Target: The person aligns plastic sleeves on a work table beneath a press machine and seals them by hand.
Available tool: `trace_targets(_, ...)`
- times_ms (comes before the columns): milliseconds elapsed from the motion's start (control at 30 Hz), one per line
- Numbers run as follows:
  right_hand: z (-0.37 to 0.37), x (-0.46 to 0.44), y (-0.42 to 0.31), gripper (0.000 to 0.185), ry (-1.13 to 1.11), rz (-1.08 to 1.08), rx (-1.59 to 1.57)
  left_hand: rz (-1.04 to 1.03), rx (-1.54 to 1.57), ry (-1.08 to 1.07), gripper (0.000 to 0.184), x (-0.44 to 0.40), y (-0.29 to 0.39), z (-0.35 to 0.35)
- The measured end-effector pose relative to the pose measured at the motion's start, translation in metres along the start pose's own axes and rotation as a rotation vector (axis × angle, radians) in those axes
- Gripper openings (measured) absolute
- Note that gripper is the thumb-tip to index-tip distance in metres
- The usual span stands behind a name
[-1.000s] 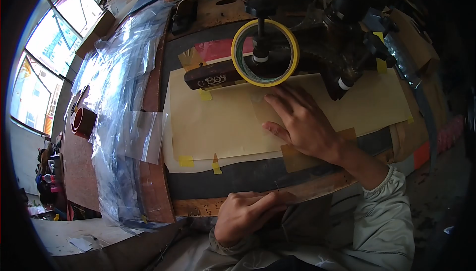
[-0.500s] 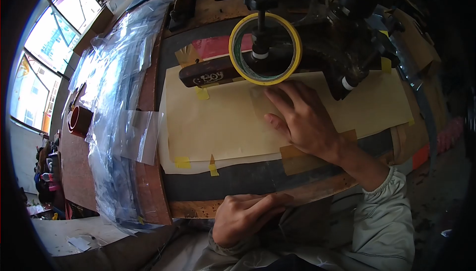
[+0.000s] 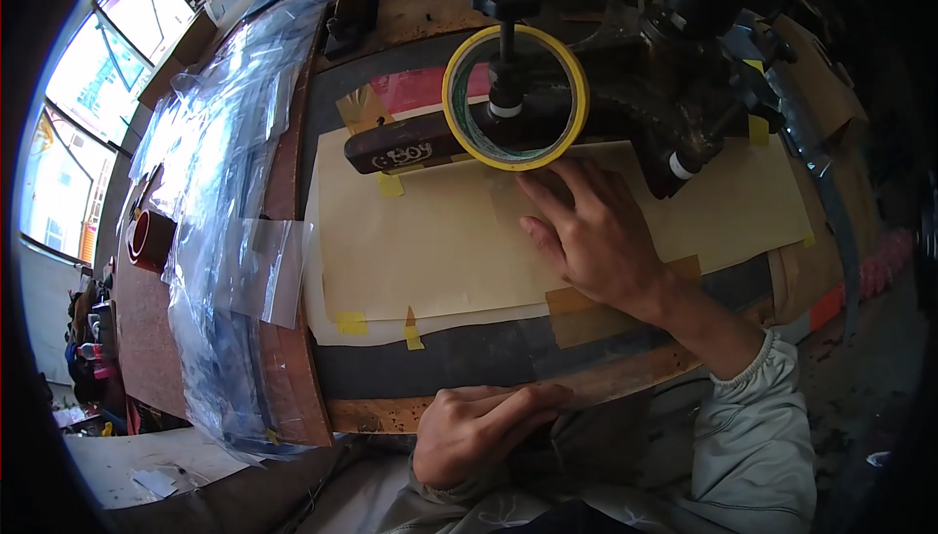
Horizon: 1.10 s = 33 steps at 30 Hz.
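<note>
My right hand (image 3: 601, 241) lies with its fingers stretched out on a clear plastic bag (image 3: 611, 378), spread over the cream paper sheet (image 3: 410, 251). Its fingertips are just below a roll of yellow tape (image 3: 451, 109), which hangs around a black screw knob post (image 3: 507, 45) on a dark clamp arm (image 3: 391, 143). At the near table edge, my left hand (image 3: 479, 431) is closed, thumb and fingers pressed together on the bag's near edge. The bag is see-through, so its outline is faint.
A pile of clear plastic bags (image 3: 230, 143) covers the board on the left. A brown tape core (image 3: 151, 239) stands beyond it. Yellow tape pieces (image 3: 352, 323) and brown tape (image 3: 576, 314) mark the paper's edges. Dark machine parts (image 3: 674, 94) stand at the back right.
The view has shifted slightly, so the whole scene sits a little further left. Both hands keep almost the same place over the table.
</note>
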State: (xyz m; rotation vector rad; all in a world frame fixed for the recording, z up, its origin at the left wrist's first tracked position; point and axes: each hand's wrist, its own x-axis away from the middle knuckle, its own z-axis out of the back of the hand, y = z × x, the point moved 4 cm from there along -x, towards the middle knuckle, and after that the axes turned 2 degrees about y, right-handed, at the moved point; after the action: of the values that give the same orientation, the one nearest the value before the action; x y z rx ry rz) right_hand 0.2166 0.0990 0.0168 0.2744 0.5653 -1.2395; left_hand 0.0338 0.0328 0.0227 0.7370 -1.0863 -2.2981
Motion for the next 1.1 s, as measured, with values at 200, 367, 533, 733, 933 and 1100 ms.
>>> trace_targets(200,-0.002,0.000,0.001,0.039,-0.004,-0.011,-0.004,0.016,0.013,-0.001,0.018,0.000,-0.001,0.000)
trace_targets(367,-0.003,-0.001,0.001,0.037,0.011,-0.016,-0.022,0.020,0.022,0.032,0.018,-0.001,-0.001,-0.001)
trace_targets(533,0.001,-0.002,-0.001,0.035,0.033,0.013,0.022,0.033,0.012,0.093,0.019,0.000,-0.004,-0.003)
trace_targets(733,0.004,-0.001,-0.004,0.035,-0.003,-0.005,-0.026,0.039,0.020,0.071,0.019,0.002,-0.005,-0.001)
trace_targets(933,0.007,0.001,-0.009,0.039,-0.021,-0.025,-0.028,-0.036,0.030,0.101,0.018,0.002,-0.005,0.000)
trace_targets(1100,0.009,0.006,-0.013,0.046,-0.049,-0.020,-0.010,-0.039,-0.047,0.113,0.018,0.002,-0.002,0.006)
